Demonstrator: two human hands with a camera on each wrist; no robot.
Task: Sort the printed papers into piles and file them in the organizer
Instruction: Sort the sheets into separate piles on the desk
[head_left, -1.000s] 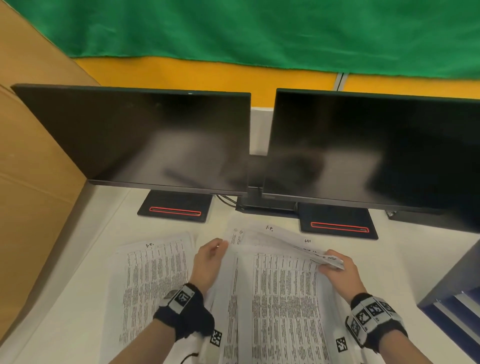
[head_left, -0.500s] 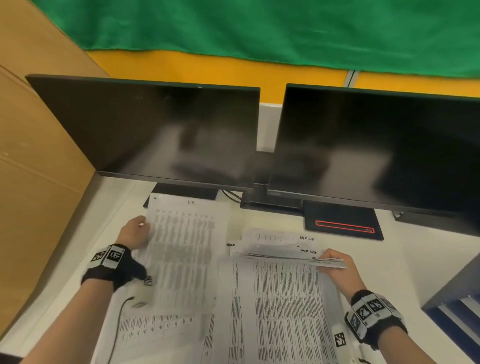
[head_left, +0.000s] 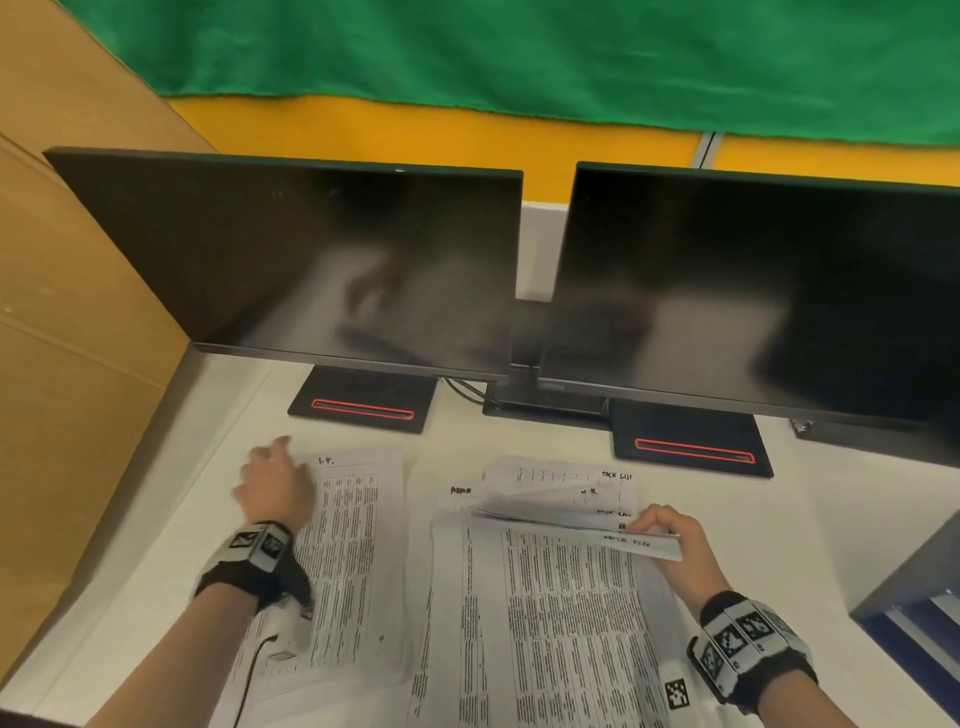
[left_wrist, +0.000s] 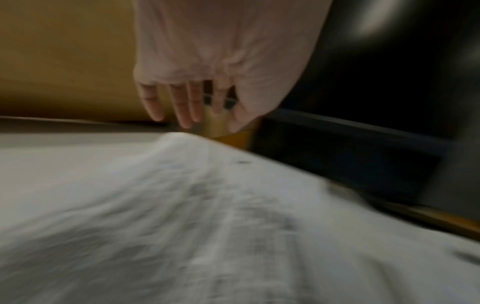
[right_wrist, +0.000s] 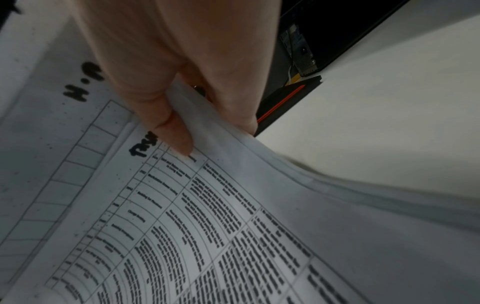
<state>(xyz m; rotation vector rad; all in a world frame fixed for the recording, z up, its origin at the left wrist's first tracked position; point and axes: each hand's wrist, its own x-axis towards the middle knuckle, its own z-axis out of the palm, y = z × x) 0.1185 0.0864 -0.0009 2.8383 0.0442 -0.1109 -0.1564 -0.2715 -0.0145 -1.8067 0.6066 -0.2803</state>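
Two groups of printed papers lie on the white desk. The left pile, topped by a sheet marked "I.P.", lies flat; my left hand hovers over its far left corner with fingers straight and relaxed, holding nothing. The right stack shows dense table text. My right hand pinches the lifted far right corner of that stack's top sheets, thumb on top and fingers beneath. Fanned sheets with handwritten headings show past the lifted corner.
Two dark monitors stand at the back on black bases with red stripes. A cardboard wall closes the left side. A dark blue organizer sits at the right edge.
My left hand carried a sheet from the right stack over to the left pile, laid it down and let go. My right hand has kept its pinch on the lifted corner.
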